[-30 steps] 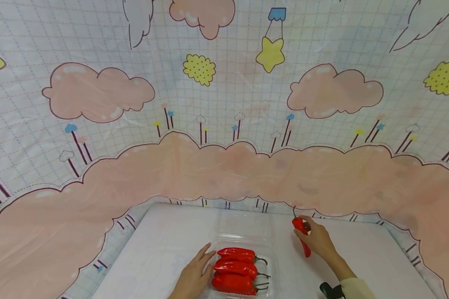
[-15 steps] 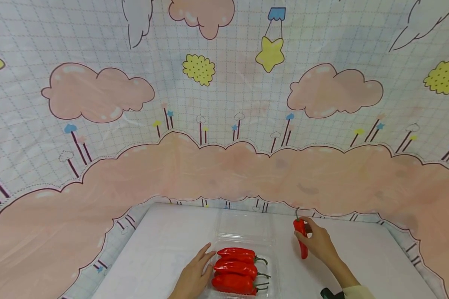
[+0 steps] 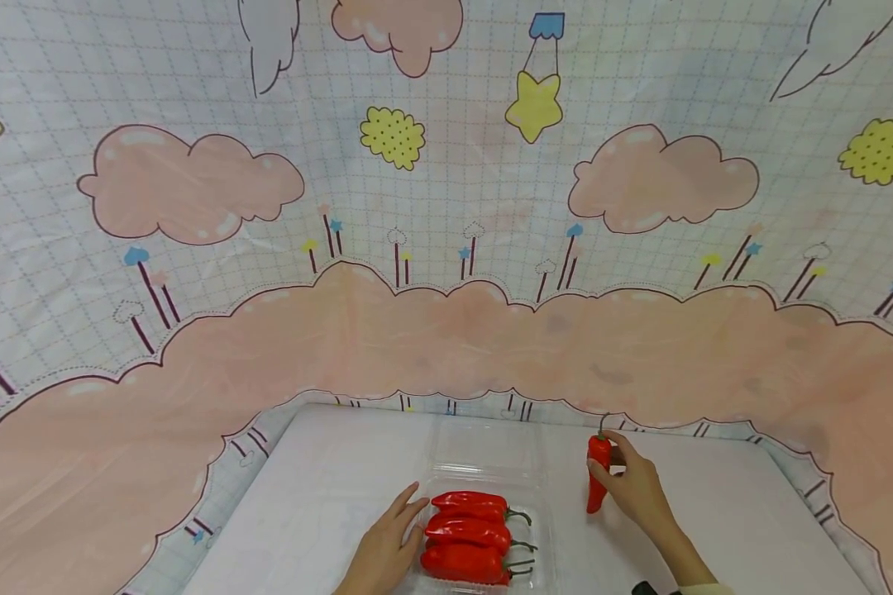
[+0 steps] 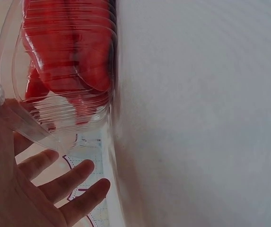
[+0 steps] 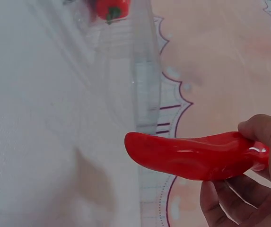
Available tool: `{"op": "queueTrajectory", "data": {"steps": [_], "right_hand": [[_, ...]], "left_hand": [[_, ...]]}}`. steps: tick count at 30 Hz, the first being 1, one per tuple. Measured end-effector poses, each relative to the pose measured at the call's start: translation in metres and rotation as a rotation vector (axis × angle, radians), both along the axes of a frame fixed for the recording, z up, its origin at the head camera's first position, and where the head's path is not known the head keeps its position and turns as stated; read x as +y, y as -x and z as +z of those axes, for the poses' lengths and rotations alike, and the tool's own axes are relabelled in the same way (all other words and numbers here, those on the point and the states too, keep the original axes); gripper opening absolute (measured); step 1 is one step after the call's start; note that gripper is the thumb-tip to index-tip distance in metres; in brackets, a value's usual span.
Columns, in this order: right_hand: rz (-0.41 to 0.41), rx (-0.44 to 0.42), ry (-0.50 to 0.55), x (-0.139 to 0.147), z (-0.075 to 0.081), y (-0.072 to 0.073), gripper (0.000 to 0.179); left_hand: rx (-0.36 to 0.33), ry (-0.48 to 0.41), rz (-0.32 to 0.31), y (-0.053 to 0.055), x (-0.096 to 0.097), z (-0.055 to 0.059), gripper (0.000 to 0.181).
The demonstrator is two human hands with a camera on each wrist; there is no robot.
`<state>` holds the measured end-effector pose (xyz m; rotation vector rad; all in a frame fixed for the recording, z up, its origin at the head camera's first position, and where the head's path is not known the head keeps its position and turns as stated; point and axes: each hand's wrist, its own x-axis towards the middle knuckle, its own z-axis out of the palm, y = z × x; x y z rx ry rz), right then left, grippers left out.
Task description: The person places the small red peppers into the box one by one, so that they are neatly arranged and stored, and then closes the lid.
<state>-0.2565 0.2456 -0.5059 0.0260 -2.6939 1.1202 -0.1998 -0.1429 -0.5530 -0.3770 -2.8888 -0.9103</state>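
Note:
In the head view my right hand [image 3: 632, 483] holds a red chili pepper [image 3: 598, 475] upright to the right of the container, stem up and tip down. Thumb and fingers pinch it near the stem end, as the right wrist view shows, with the pepper's smooth tip [image 5: 147, 147] pointing away from the palm. A clear plastic clamshell container [image 3: 545, 529] lies with its lid folded back, several red peppers [image 3: 465, 533] side by side in it, stems to the right. My left hand [image 3: 389, 541] rests at its left rim, fingers spread and loosely extended in the left wrist view [image 4: 55, 189].
The transparent lid [image 3: 484, 446] lies flat behind the peppers on the white table [image 3: 327, 479]. A printed cloth [image 3: 446, 347] hangs beyond the table's back edge. Something dark [image 3: 643, 588] shows by the right sleeve at the bottom edge.
The pepper in my right hand has turned from a slant to nearly upright, its tip swinging left. The right hand has shifted slightly; my left hand and the container stay put.

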Motion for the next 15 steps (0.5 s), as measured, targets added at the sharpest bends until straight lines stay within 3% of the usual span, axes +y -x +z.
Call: {"op": "queueTrajectory", "data": {"steps": [15], "right_hand": [[-0.029,0.043,0.132,-0.014,0.018,-0.014,0.059]], "left_hand": [[-0.005,0.003,0.002,0.000,0.000,0.000,0.041]]}}
